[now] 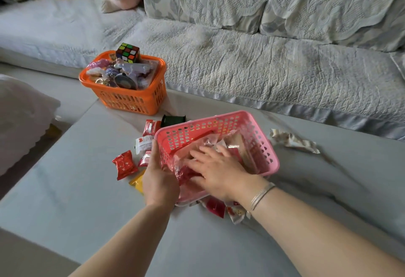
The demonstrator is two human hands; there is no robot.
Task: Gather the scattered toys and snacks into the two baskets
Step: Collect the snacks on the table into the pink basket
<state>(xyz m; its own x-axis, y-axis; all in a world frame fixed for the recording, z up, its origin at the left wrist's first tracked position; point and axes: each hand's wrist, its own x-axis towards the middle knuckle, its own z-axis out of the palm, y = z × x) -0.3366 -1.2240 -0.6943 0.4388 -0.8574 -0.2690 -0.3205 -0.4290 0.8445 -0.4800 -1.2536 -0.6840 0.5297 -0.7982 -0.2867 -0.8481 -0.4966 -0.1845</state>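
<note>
Inside the pink basket (258,145), the flat, spread right hand (215,167) should press snacks down while the left hand (158,180), fingers curled on the rim, steadies it.

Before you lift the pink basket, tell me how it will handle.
The pink basket looks like thin perforated plastic, so probably light and slightly flexible. It already sits tilted under the left hand, so loose wrappers could slide out. The right hand rests on crinkly packets inside, likely slippery.

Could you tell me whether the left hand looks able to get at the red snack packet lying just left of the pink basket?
Probably yes. The left hand grips the pink basket rim, and the red packet lies just beside it on the table, uncovered; the hand would only need to let go.
</note>
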